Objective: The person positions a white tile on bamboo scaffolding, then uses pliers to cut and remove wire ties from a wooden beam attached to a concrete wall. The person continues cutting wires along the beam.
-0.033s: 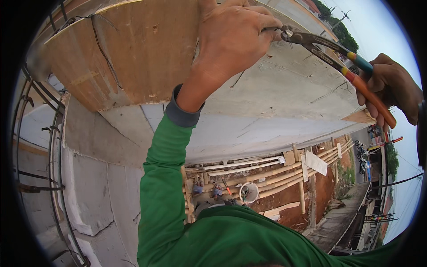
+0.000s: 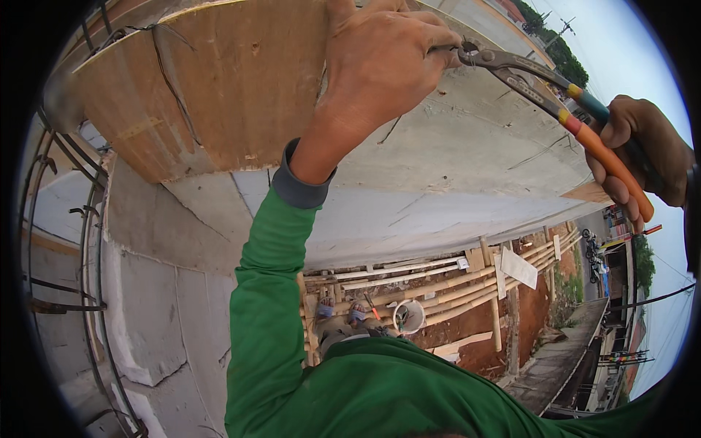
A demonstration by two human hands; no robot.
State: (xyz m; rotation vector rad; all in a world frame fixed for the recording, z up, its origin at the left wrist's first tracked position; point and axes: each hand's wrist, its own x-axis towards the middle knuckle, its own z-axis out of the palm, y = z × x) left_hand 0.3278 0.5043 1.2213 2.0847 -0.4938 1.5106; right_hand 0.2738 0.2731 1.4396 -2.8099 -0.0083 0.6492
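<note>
My left hand (image 2: 387, 69) is raised over the top edge of a brown plywood panel (image 2: 219, 80), its fingers pinched together. A thin dark wire (image 2: 440, 48) shows at its fingertips. My right hand (image 2: 646, 150) is wrapped round the handles of a pair of pincers (image 2: 522, 73), one grip orange and the other teal. The pincers' jaws meet the wire just beside my left fingertips. Whether the jaws have closed on the wire is hard to make out. Another dark tie wire (image 2: 171, 84) hangs down the panel's face at the left.
A grey wall face (image 2: 453, 153) runs off to the right. Bent steel bars (image 2: 91, 255) stand beside grey blocks (image 2: 157, 314) at the left. Far below, bamboo poles (image 2: 460, 281) form scaffolding, with a white bucket (image 2: 410, 316) by my feet. Rooftops and a street lie beyond.
The pincers' jaws have shifted slightly left toward my left fingertips. The orange handle's end and my right hand sit a little lower. My left hand looks the same.
</note>
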